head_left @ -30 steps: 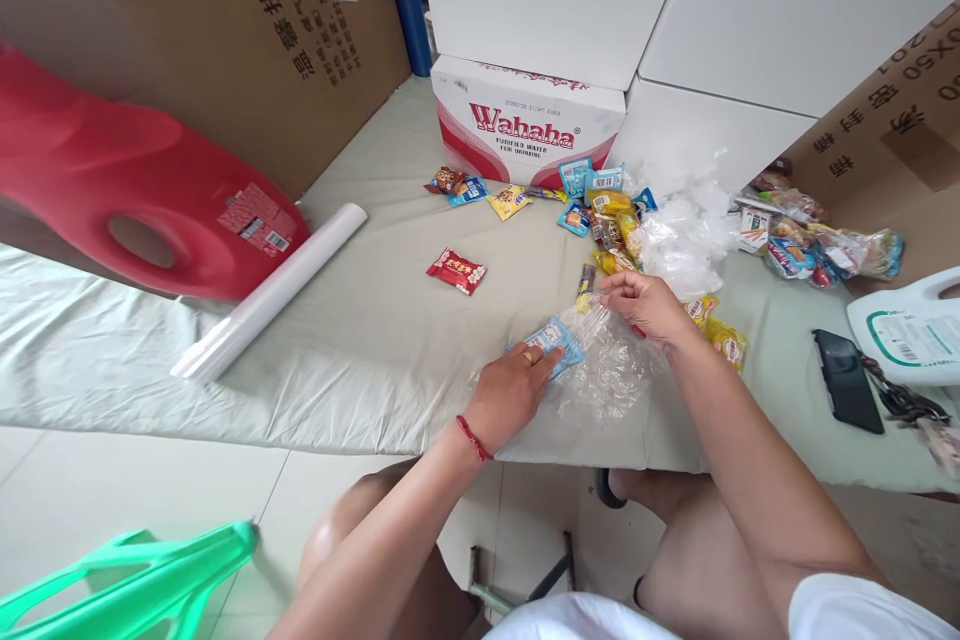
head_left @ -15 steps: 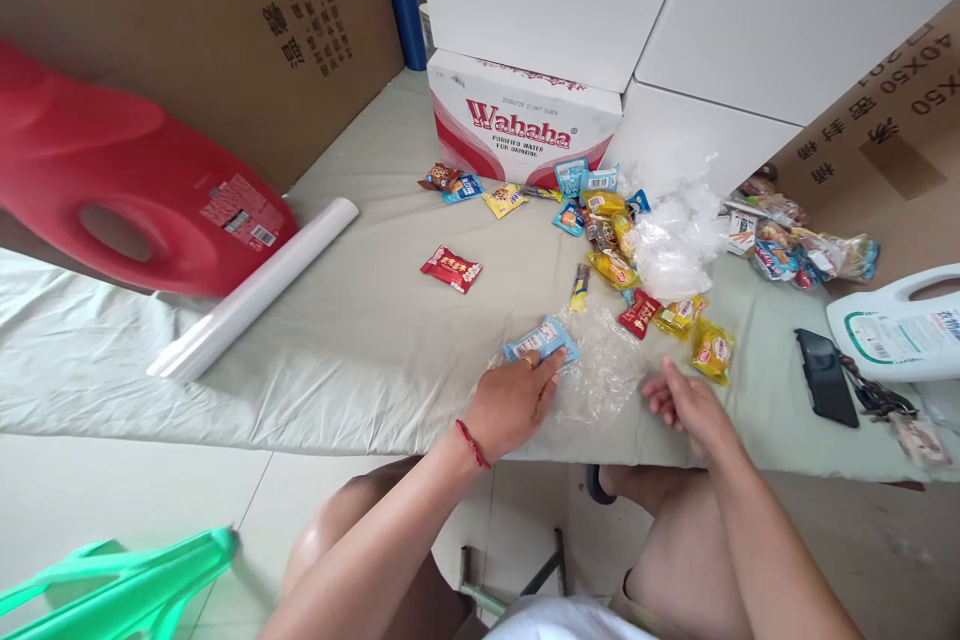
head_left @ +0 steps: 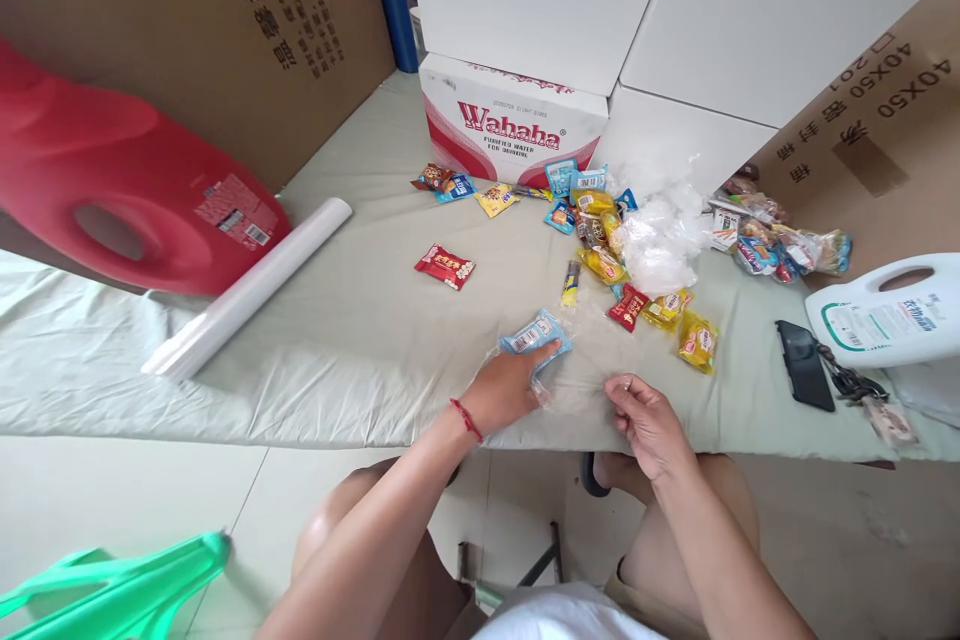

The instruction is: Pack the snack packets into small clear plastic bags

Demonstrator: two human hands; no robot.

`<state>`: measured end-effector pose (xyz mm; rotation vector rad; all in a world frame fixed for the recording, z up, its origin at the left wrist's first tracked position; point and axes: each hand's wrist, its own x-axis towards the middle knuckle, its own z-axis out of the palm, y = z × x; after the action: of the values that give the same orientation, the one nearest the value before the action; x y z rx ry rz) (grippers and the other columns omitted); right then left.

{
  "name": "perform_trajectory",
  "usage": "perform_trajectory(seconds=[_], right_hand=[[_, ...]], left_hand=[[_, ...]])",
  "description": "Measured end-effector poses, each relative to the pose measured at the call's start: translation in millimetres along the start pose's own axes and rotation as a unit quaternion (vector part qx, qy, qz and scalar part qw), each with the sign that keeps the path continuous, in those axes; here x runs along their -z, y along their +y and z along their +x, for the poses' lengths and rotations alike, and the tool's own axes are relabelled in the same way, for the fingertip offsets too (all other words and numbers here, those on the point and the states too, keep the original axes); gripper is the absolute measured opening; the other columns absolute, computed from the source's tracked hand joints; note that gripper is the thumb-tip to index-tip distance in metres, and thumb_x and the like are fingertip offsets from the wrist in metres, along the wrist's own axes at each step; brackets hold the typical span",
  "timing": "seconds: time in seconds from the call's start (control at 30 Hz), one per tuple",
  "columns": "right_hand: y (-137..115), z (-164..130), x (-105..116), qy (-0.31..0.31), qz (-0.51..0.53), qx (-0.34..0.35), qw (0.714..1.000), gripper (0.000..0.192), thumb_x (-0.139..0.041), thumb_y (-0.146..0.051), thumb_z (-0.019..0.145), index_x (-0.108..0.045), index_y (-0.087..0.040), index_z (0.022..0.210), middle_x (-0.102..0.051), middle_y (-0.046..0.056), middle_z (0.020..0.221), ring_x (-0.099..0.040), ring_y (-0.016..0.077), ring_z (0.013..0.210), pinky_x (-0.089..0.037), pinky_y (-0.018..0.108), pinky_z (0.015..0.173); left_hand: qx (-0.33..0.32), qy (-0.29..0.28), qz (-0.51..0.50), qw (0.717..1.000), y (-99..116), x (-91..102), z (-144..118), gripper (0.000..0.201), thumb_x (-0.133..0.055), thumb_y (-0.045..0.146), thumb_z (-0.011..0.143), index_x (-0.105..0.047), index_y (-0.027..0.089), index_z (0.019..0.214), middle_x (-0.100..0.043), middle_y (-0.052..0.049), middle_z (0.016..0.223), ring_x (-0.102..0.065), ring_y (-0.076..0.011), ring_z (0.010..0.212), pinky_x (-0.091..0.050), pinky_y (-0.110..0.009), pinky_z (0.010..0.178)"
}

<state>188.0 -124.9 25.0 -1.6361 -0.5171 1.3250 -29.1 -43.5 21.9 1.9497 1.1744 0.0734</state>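
Note:
My left hand (head_left: 510,388) is closed over a light-blue snack packet (head_left: 537,332), with thumb and fingers holding it near the front of the cloth-covered table. Thin clear plastic film (head_left: 574,365) lies under and around the packet and stretches across to the right. My right hand (head_left: 646,420) pinches the film's right side between thumb and fingertips; the exact edge is hard to see. Just beyond the hands are a small yellow-and-blue snack stick (head_left: 571,284), a red packet (head_left: 627,307) and yellow packets (head_left: 698,341). Another red packet (head_left: 445,266) lies alone farther left.
A white plastic roll (head_left: 247,290) and a red jug (head_left: 142,190) stand at left. Behind are a Wahaha carton (head_left: 514,125), more snacks and crumpled clear bags (head_left: 660,235). A phone (head_left: 805,365), keys (head_left: 847,380) and a white bottle (head_left: 885,310) are at right.
My right hand has moved left and closed on the film, which was spread out crumpled and is now drawn in. My left hand has wrapped more around the light-blue packet.

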Motion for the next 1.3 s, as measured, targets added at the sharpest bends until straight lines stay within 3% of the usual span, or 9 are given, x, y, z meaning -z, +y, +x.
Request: perform_trajectory(seconds=[0.13, 0.3, 0.47, 0.63, 0.83, 0.97, 1.1, 1.17, 1.3], right_hand=[[-17, -5, -6, -0.065, 0.055, -0.03, 0.996, 0.044, -0.096, -0.045, 0.056, -0.067, -0.017, 0.074, -0.056, -0.003, 0.073, -0.051, 0.0081, 0.066, -0.055, 0.02, 0.058], [-41, 12, -47, -0.132, 0.108, -0.033, 0.985, 0.039, -0.095, -0.038, 0.062, -0.065, -0.018, 0.077, -0.06, -0.005, 0.063, -0.052, 0.0057, 0.051, -0.053, 0.016, 0.047], [-44, 49, -92, -0.14, 0.145, -0.072, 0.977, 0.024, -0.085, -0.02, 0.077, -0.062, -0.017, 0.077, -0.069, 0.0, 0.064, -0.061, 0.0076, 0.05, -0.058, 0.017, 0.052], [-34, 60, -106, -0.15, 0.144, -0.102, 0.973, 0.013, -0.072, -0.009, 0.086, -0.062, -0.015, 0.079, -0.075, 0.008, 0.07, -0.074, 0.0154, 0.064, -0.065, 0.025, 0.065], [-34, 52, -103, -0.186, 0.166, -0.092, 0.964, 0.007, -0.065, -0.007, 0.088, -0.068, -0.011, 0.093, -0.079, 0.016, 0.092, -0.079, 0.0236, 0.09, -0.065, 0.036, 0.086], [-37, 49, -104, -0.185, 0.17, -0.088, 0.964, 0.007, -0.064, -0.01, 0.089, -0.068, -0.011, 0.095, -0.079, 0.017, 0.097, -0.078, 0.0249, 0.095, -0.064, 0.037, 0.088], [-38, 45, -107, -0.176, 0.171, -0.092, 0.965, 0.004, -0.063, -0.012, 0.09, -0.066, -0.013, 0.092, -0.079, 0.016, 0.097, -0.078, 0.0234, 0.095, -0.064, 0.035, 0.088], [-39, 43, -108, -0.175, 0.168, -0.089, 0.966, 0.003, -0.065, -0.012, 0.089, -0.066, -0.014, 0.092, -0.079, 0.015, 0.097, -0.078, 0.0228, 0.095, -0.063, 0.034, 0.088], [-41, 41, -108, -0.176, 0.161, -0.091, 0.967, 0.006, -0.067, -0.012, 0.089, -0.066, -0.015, 0.094, -0.079, 0.015, 0.1, -0.077, 0.0216, 0.096, -0.063, 0.031, 0.087]], left_hand=[[-0.006, -0.028, 0.063, 0.998, 0, 0.9, -5, 0.088, -0.068, 0.039, 0.083, -0.031, 0.028, 0.162, -0.076, -0.007, 0.094, -0.07, -0.029, 0.085, -0.049, -0.033, 0.072], [-0.014, -0.046, 0.107, 0.993, -2, -0.9, -6, 0.101, -0.074, 0.039, 0.079, -0.02, 0.025, 0.164, -0.076, -0.009, 0.096, -0.072, -0.0316, 0.086, -0.049, -0.033, 0.069], [-0.031, -0.048, 0.083, 0.995, -7, 1.8, -15, 0.089, -0.07, 0.031, 0.08, -0.031, 0.021, 0.159, -0.074, -0.006, 0.089, -0.069, -0.0269, 0.079, -0.044, -0.03, 0.064], [0.028, -0.021, 0.023, 0.999, -14, 11.6, -39, 0.072, -0.061, 0.022, 0.083, -0.04, 0.024, 0.153, -0.069, 0.0, 0.076, -0.066, -0.0223, 0.073, -0.042, -0.028, 0.062], [0.069, 0.119, 0.041, 0.99, -21, 13.9, -61, 0.028, -0.063, 0.015, 0.082, -0.06, 0.022, 0.109, -0.065, 0.0, 0.085, -0.062, -0.0175, 0.071, -0.043, -0.029, 0.064], [0.016, 0.219, 0.106, 0.97, -10, -26.0, -57, 0.036, -0.081, 0.033, 0.076, -0.06, 0.021, 0.103, -0.066, -0.008, 0.106, -0.065, -0.0254, 0.093, -0.051, -0.032, 0.07], [0.034, 0.318, 0.155, 0.935, -1, -65.2, -43, 0.038, -0.08, 0.042, 0.079, -0.065, 0.016, 0.103, -0.066, -0.014, 0.102, -0.064, -0.031, 0.097, -0.053, -0.037, 0.073], [0.021, 0.344, 0.138, 0.929, -2, -67.1, -39, 0.019, -0.066, 0.036, 0.091, -0.068, 0.017, 0.093, -0.068, -0.012, 0.092, -0.064, -0.0283, 0.091, -0.051, -0.036, 0.073], [0.03, 0.338, -0.045, 0.939, -15, -42.7, -49, 0.033, -0.051, 0.032, 0.096, -0.064, 0.019, 0.069, -0.061, -0.004, 0.069, -0.057, -0.0192, 0.072, -0.043, -0.03, 0.067]])
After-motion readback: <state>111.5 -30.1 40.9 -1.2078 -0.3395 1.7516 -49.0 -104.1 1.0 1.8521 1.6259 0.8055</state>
